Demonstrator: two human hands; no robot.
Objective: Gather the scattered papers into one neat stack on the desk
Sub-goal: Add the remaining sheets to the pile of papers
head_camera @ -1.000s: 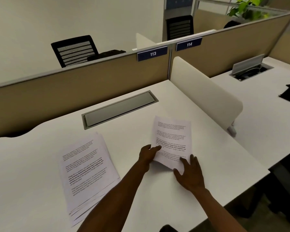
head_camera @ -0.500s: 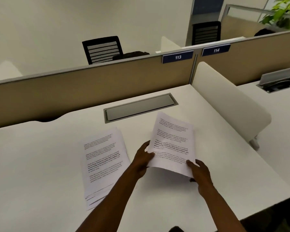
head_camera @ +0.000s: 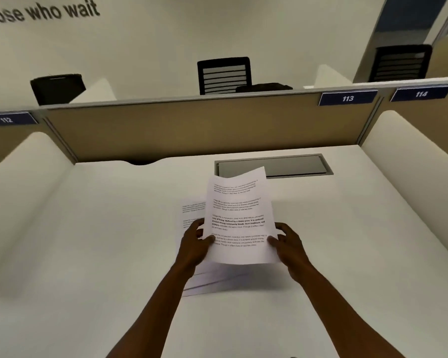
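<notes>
A printed white sheet (head_camera: 237, 215) is lifted off the white desk (head_camera: 88, 254), tilted up toward me. My left hand (head_camera: 195, 241) pinches its left edge with the thumb on top. My right hand (head_camera: 286, 241) pinches its right edge the same way. Directly under the held sheet lies the stack of papers (head_camera: 192, 215), mostly hidden; its upper left corner and slightly fanned lower edges (head_camera: 210, 282) show.
A grey cable-tray lid (head_camera: 295, 165) is set into the desk behind the sheet. White rounded side dividers stand at left (head_camera: 23, 189) and right (head_camera: 411, 164). A tan partition (head_camera: 192, 130) with number plates closes the back. Black chairs stand beyond it.
Both hands have lifted the sheet from the right part of the desk and carried it left, over the stack. The view has swung left with it.
</notes>
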